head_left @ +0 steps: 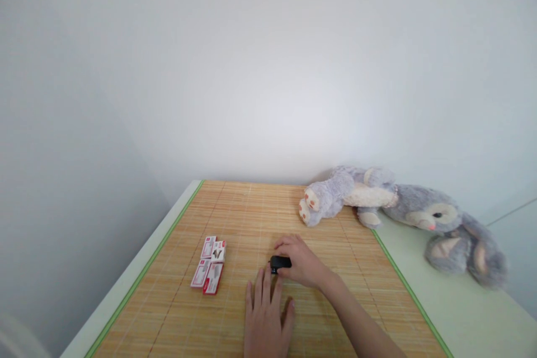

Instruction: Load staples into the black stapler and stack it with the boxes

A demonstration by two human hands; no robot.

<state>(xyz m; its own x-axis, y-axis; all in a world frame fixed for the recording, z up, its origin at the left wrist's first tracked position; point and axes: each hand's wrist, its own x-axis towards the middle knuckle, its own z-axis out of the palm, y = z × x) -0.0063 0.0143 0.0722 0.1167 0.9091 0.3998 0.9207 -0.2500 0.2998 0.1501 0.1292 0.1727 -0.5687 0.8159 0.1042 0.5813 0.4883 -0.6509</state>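
My right hand (302,262) lies on the bamboo mat (235,212) with its fingers curled round a small black object (280,263), which rests on the mat. My left hand (265,313) lies flat just below it, palm down, fingers stretched out, fingertips close to the black object. To the left of both hands sit several small red-and-white boxes (210,265) in a cluster on the mat.
A grey plush rabbit (403,212) lies on its side at the back right, partly on the mat and partly on the pale green table (461,302). White walls close off the back and left.
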